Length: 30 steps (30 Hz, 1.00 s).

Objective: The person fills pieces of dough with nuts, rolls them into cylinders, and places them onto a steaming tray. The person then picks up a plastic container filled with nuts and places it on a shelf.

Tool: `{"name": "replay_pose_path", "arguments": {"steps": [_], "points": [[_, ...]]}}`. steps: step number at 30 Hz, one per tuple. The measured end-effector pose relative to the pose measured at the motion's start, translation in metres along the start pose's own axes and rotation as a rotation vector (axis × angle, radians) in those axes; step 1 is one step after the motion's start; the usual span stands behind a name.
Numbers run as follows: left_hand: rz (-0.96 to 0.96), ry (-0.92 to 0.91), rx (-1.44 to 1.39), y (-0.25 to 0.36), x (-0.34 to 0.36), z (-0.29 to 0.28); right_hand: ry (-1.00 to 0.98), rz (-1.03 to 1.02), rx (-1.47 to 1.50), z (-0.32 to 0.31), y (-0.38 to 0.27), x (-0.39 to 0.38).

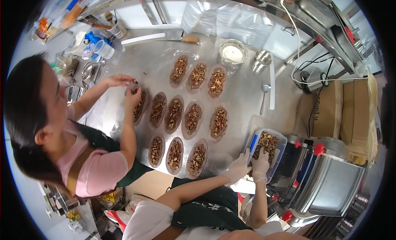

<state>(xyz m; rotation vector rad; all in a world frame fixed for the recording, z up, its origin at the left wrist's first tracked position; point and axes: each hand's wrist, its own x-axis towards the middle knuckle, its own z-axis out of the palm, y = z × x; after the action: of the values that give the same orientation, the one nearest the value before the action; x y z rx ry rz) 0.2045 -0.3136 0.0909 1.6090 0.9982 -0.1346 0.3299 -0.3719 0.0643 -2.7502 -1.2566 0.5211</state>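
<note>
My left hand (pixel 238 169), in a white glove, grips the near left rim of a clear plastic container (pixel 282 141) with a blue side. It holds chopped brown nuts (pixel 270 141). My gloved right hand (pixel 260 162) is inside it, fingers curled into the nuts. Several oval dough pieces topped with nuts (pixel 193 118) lie in rows on the steel table (pixel 239 95) left of the container. A co-worker in a pink shirt and dark apron stands at the left, with one hand (pixel 133 91) holding a small lump over the leftmost oval and the other hand (pixel 119 80) beside it.
A glass bowl of white flour (pixel 233 53), a metal cup (pixel 262 57), a spoon (pixel 264 96) and a white stick (pixel 272 85) lie beyond the ovals. A knife (pixel 181 39) and white roller (pixel 142 38) sit at the back. A steel machine with red knobs (pixel 326 178) stands right, cardboard boxes (pixel 330 112) behind.
</note>
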Motion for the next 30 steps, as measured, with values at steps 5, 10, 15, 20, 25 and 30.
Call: {"name": "replay_pose_path", "arguments": {"steps": [5, 10, 15, 20, 25, 30], "points": [[0.002, 0.078, 0.038, -0.011, 0.002, 0.010, 0.039, -0.152, 0.174, 0.009, 0.004, 0.002], [0.004, 0.105, 0.025, -0.014, -0.002, 0.009, 0.063, 0.072, 0.732, 0.009, 0.032, 0.013], [0.002, 0.197, -0.028, -0.017, -0.014, -0.007, -0.098, 0.429, 1.191, -0.010, 0.032, 0.014], [0.004, 0.174, -0.044, -0.038, -0.019, -0.014, -0.060, 0.342, 1.007, -0.003, 0.041, 0.012], [0.009, 0.260, -0.198, -0.054, -0.032, -0.030, 0.056, 0.468, 1.332, -0.015, 0.034, 0.011], [0.109, 0.685, -0.612, -0.094, -0.036, -0.076, 0.012, 0.124, 1.258, -0.045, -0.067, 0.004]]}}
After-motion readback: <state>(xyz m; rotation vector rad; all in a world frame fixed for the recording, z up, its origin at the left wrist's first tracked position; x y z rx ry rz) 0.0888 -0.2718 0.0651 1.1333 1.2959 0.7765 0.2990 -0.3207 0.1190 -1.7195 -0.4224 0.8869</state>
